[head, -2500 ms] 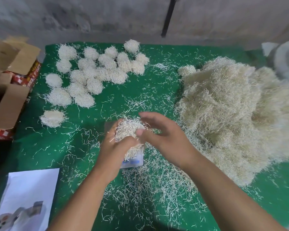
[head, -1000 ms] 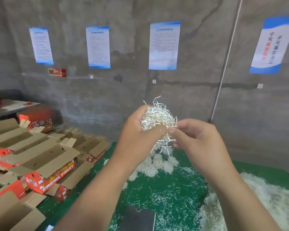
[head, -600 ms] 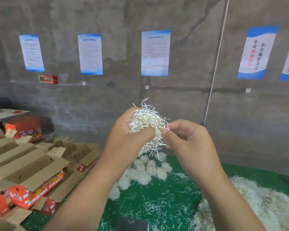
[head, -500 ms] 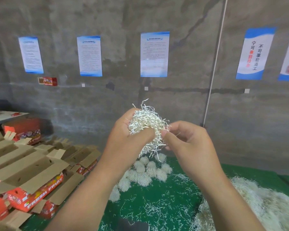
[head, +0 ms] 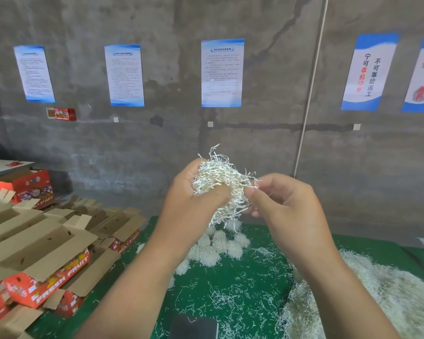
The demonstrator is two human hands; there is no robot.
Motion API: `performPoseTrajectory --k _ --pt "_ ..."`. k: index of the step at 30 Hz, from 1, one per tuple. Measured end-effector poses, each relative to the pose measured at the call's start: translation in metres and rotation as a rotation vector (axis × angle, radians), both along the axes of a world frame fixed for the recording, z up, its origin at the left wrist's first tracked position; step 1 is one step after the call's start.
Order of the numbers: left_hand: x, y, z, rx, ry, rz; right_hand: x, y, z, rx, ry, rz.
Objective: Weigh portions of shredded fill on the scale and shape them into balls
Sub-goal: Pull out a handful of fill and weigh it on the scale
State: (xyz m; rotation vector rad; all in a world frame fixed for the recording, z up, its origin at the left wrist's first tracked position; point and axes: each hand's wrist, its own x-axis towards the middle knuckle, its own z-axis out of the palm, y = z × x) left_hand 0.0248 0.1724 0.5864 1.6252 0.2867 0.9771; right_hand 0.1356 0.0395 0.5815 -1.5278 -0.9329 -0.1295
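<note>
From the head view, we hold one wad of shredded fill (head: 218,182) raised before the wall: our left hand (head: 194,206) cups it, our right hand (head: 282,206) pinches its edge. Below our hands lie finished balls (head: 216,248) on the green table (head: 230,289); our forearms hide some. Five posters (head: 222,72) hang beyond. Compared with half a second ago, hardly anything differs.

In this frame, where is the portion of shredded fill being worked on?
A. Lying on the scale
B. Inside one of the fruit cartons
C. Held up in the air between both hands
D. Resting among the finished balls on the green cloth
C: the clump of shredded fill is raised above the table, gripped by the left hand while the right hand pinches its edge.
</note>
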Motion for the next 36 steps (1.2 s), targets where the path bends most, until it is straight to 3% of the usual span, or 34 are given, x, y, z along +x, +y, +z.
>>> performPoseTrajectory --k 18,36 --pt "0.001 0.029 -0.080 -0.318 0.091 -0.015 0.014 -0.007 -0.077 -0.143 0.241 -0.095" --pt "-0.017 0.076 -0.124 -0.526 0.027 0.152 0.076 -0.040 -0.166 0.082 0.755 -0.181"
